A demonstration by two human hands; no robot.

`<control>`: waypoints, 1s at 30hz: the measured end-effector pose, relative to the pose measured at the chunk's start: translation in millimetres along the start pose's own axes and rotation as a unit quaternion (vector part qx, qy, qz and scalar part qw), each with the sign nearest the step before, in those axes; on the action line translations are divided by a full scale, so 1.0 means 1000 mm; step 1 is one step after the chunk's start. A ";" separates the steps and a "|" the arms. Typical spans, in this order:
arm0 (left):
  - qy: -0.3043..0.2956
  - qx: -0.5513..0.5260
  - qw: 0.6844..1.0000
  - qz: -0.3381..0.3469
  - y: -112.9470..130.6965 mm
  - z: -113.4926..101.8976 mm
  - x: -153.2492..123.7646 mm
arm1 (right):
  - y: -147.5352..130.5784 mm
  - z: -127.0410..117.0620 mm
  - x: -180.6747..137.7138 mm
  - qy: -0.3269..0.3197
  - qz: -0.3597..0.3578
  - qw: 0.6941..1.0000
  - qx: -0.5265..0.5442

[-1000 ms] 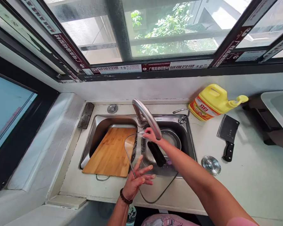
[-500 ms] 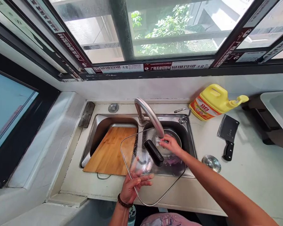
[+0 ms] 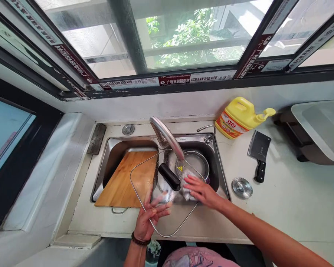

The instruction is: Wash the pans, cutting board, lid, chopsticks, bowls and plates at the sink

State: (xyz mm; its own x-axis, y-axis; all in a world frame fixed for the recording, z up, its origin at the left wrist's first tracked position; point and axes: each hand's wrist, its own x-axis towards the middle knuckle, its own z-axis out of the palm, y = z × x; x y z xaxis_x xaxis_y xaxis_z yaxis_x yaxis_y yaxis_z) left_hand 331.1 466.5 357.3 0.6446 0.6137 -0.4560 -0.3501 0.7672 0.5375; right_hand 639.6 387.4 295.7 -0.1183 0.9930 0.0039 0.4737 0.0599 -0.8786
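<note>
A clear glass lid (image 3: 180,169) with a thin metal rim, rounded corners and a yellow warning sticker is tilted over the sink's right basin. Its long black handle (image 3: 169,177) faces up. My left hand (image 3: 146,221) grips the lid's near left edge, thumb on top and fingers spread beneath the glass. With fingers stretched out, my right hand (image 3: 204,192) presses a whitish-grey scrubbing cloth (image 3: 189,194) against the lid, right of the handle. Just beyond the cloth is the mouth of the curved faucet (image 3: 168,135). A round metal pan (image 3: 206,163) lies in the basin below.
A wooden cutting board (image 3: 125,183) leans across the left basin. On the counter to the right are a yellow detergent jug (image 3: 236,116), a cleaver (image 3: 259,150), a metal drain strainer (image 3: 242,188) and a large grey bin (image 3: 317,133). A dark block (image 3: 97,139) stands at the left.
My right hand has come from under the faucet mouth toward me, with the cloth now laid on the lid. My left hand still holds the lid's edge. The view has shifted slightly.
</note>
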 end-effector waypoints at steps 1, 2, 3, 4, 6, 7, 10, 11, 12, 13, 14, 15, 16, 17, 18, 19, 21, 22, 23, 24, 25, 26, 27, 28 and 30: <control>-0.002 -0.003 1.000 0.001 0.000 -0.001 0.000 | -0.001 0.000 -0.012 -0.015 -0.006 1.000 -0.005; -0.005 -0.007 1.000 0.003 -0.001 -0.001 0.000 | 0.001 -0.002 -0.017 -0.018 -0.004 1.000 -0.010; -0.007 -0.010 1.000 0.004 -0.003 0.000 0.000 | 0.006 -0.006 -0.016 -0.008 0.008 1.000 -0.015; -0.010 -0.011 1.000 0.003 -0.005 0.001 0.000 | 0.012 -0.011 -0.009 0.014 0.029 0.999 -0.020; -0.012 -0.008 1.000 0.001 -0.010 0.004 0.000 | 0.025 -0.018 0.009 0.067 0.076 0.994 -0.032; -0.012 -0.005 1.000 0.002 -0.012 0.006 0.000 | 0.029 -0.017 0.015 0.085 0.091 0.991 -0.038; 0.001 -0.004 1.000 0.012 -0.018 0.009 -0.001 | 0.014 0.013 0.007 0.098 0.070 0.991 -0.053; 0.012 -0.005 1.000 0.014 -0.020 0.010 -0.001 | 0.000 0.031 -0.003 0.091 0.047 0.993 -0.055; 0.029 -0.004 1.000 0.012 -0.022 0.011 0.000 | -0.016 0.049 -0.014 0.082 0.025 0.995 -0.057; 0.051 -0.002 0.999 0.011 -0.024 0.012 0.000 | -0.034 0.067 -0.023 0.065 0.000 0.996 -0.057; 0.077 0.002 0.997 0.013 -0.026 0.013 0.001 | -0.051 0.082 -0.030 0.042 -0.027 0.997 -0.056; 0.103 0.008 0.994 0.018 -0.028 0.014 0.002 | -0.064 0.092 -0.033 0.014 -0.051 0.997 -0.055; 0.125 0.013 0.992 0.029 -0.030 0.016 0.003 | -0.072 0.097 -0.033 -0.010 -0.075 0.996 -0.053; 0.139 0.016 0.989 0.042 -0.031 0.018 0.003 | -0.075 0.096 -0.031 -0.027 -0.096 0.994 -0.052; 0.140 0.014 0.989 0.051 -0.032 0.020 0.004 | -0.071 0.090 -0.029 -0.034 -0.109 0.992 -0.052; 0.128 0.007 0.990 0.050 -0.033 0.021 0.004 | -0.064 0.081 -0.028 -0.026 -0.112 0.992 -0.054; 0.084 -0.014 0.996 0.032 -0.034 0.021 0.003 | -0.042 0.060 -0.033 0.027 -0.076 0.995 -0.065; 0.064 -0.024 0.997 0.021 -0.036 0.020 0.003 | -0.033 0.052 -0.038 0.057 -0.045 0.995 -0.072; 0.053 -0.031 0.998 0.012 -0.037 0.019 0.003 | -0.028 0.050 -0.042 0.076 -0.022 0.994 -0.076; 0.054 -0.033 0.998 0.011 -0.039 0.018 0.003 | -0.028 0.052 -0.043 0.077 -0.015 0.994 -0.077; 0.069 -0.031 0.997 0.020 -0.041 0.017 0.003 | -0.033 0.058 -0.041 0.060 -0.025 0.995 -0.073; 0.092 -0.026 0.995 0.032 -0.043 0.016 0.004 | -0.041 0.067 -0.035 0.031 -0.049 0.996 -0.065; 0.119 -0.019 0.992 0.045 -0.045 0.015 0.004 | -0.052 0.077 -0.025 -0.003 -0.079 0.995 -0.056; 0.142 -0.014 0.988 0.054 -0.046 0.015 0.005 | -0.063 0.086 -0.012 -0.023 -0.095 0.994 -0.049; 0.164 -0.009 0.985 0.059 -0.046 0.015 0.006 | -0.080 0.096 0.012 -0.013 -0.084 0.995 -0.045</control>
State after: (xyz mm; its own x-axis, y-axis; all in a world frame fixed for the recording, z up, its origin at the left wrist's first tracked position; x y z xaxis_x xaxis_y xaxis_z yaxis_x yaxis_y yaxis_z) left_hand 361.4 432.2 340.2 0.3449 0.7244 -0.5969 -0.4231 0.6877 0.5900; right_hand 516.3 385.1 320.0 -0.2242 0.9653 0.1339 0.5216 0.2349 -0.8202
